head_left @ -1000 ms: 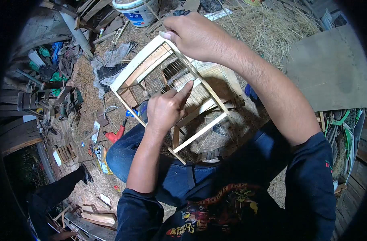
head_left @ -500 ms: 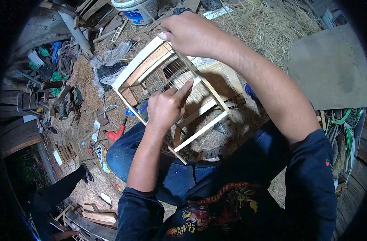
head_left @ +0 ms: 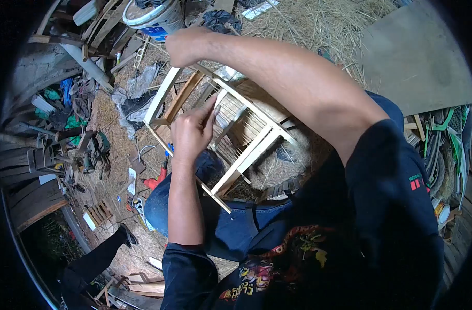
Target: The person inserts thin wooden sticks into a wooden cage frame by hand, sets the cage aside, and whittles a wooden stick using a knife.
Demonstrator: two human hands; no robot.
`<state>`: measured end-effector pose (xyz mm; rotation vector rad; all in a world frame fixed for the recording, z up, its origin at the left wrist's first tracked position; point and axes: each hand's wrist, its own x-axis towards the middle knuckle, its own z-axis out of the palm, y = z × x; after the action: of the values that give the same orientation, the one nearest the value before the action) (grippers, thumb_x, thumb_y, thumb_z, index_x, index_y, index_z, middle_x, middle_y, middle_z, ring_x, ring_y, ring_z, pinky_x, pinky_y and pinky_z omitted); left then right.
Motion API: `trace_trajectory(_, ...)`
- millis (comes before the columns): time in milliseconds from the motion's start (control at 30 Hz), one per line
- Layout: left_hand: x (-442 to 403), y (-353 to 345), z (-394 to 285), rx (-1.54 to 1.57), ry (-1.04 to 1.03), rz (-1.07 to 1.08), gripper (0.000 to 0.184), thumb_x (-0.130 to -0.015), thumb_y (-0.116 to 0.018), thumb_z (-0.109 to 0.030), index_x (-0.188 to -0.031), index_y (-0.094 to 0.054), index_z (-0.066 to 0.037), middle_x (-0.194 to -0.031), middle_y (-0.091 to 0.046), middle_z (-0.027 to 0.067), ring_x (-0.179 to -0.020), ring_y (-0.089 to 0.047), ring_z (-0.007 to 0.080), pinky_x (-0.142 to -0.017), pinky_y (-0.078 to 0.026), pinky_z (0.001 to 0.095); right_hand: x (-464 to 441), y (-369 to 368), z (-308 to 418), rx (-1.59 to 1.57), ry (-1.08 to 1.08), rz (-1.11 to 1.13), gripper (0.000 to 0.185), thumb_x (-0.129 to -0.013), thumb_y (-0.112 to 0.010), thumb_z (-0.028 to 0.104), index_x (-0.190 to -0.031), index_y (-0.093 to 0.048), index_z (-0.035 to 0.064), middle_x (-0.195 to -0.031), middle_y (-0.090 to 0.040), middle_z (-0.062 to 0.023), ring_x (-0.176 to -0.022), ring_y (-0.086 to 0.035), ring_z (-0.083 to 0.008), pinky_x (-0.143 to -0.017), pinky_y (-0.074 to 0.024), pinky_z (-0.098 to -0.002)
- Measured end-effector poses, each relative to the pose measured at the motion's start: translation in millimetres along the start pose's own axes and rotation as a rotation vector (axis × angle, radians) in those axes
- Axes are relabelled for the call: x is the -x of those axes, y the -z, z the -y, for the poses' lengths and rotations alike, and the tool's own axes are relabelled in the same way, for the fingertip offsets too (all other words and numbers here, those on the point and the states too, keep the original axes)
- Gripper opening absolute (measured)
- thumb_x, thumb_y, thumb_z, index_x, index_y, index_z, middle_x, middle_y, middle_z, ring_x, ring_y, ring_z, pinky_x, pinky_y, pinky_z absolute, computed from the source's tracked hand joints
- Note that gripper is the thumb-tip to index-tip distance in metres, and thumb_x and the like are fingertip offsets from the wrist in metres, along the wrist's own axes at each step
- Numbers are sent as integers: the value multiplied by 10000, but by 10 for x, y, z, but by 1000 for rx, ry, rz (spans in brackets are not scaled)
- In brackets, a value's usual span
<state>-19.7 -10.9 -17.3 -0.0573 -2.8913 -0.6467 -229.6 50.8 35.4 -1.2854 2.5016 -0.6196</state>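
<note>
A wooden cage with pale frame bars and rows of thin rods rests tilted over my lap. My right hand reaches across the top and is closed at the cage's far corner; its fingertips are hidden. My left hand is at the rods on the near left side, its index finger stretched along a pale slat and its other fingers curled in. Exactly what those curled fingers grip is partly hidden.
A white bucket stands beyond the cage. A red-handled tool lies by my left knee. Straw and a flat board are at the right. Another person's leg shows at lower left, near wood scraps.
The cage has turned and tipped, showing more of its rodded side. My right hand has moved left and down with its corner; my left hand has shifted slightly left.
</note>
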Motion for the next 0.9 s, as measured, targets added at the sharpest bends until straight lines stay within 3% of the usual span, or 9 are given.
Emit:
trace_trajectory(67,-23,30,47,-6,53,24,293,-962,-739,-237,-1246,-776,-179,-775,-718,160,-670,-717,312,-628,-546,419,-141,-124,-52,-21,5,40,316,-837,-635,159,-1032,-771,-49,-1013,-768,-227,-968,-761,-377,-856,-600,-509)
trace_trajectory(200,-47,-2,190,113,126,61,302,-978,-723,-225,-1264,-761,-139,-776,-709,186,-683,-713,338,-644,-540,414,-290,-211,-104,-9,-4,59,320,-839,-627,169,-1030,-775,-41,-1023,-773,-210,-965,-761,-364,-860,-597,-498)
trace_trajectory(367,-63,-13,265,231,125,66,305,-1012,-689,-184,-1289,-734,-65,-763,-695,222,-635,-701,243,-638,-528,382,-450,-337,-150,15,-22,118,328,-820,-639,190,-1008,-785,-36,-1010,-777,-199,-932,-763,-336,-816,-591,-482)
trace_trajectory(433,-78,11,283,304,176,123,338,-1034,-669,-179,-1336,-700,-32,-669,-645,141,-597,-602,129,-601,-491,337,-410,-309,-126,-2,13,121,322,-812,-643,189,-989,-788,-36,-986,-776,-202,-918,-763,-334,-806,-589,-483)
trace_trajectory(467,-80,29,275,301,177,128,338,-1034,-669,-179,-1336,-700,-32,-669,-645,141,-597,-602,129,-601,-491,337,-392,-290,-111,-13,50,122,316,-803,-646,188,-970,-791,-37,-961,-775,-204,-903,-763,-333,-796,-586,-483)
trace_trajectory(533,-75,66,257,441,310,180,384,-1058,-641,-153,-1412,-641,-4,-681,-526,-40,-604,-472,55,-560,-396,252,-426,-306,-76,-17,50,154,307,-798,-647,183,-957,-793,-36,-943,-773,-205,-893,-762,-333,-791,-585,-483)
trace_trajectory(700,-42,60,407,559,268,150,388,-1068,-629,-147,-1434,-629,-17,-697,-482,-75,-595,-407,37,-526,-329,235,-546,-402,-6,41,102,176,300,-792,-645,173,-946,-793,-38,-946,-772,-215,-896,-759,-340,-793,-583,-476)
trace_trajectory(800,-42,93,359,467,293,182,358,-1036,-669,-163,-1371,-684,-38,-647,-539,-8,-610,-490,54,-569,-444,278,-549,-435,42,10,114,158,295,-795,-641,166,-940,-790,-43,-960,-768,-230,-913,-758,-349,-808,-583,-473)
trace_trajectory(900,-44,55,331,445,221,209,350,-1013,-697,-164,-1335,-700,-28,-674,-631,85,-635,-539,80,-621,-495,312,-556,-415,106,-126,43,-36,282,-806,-639,153,-940,-786,-46,-980,-763,-247,-935,-757,-355,-822,-580,-477)
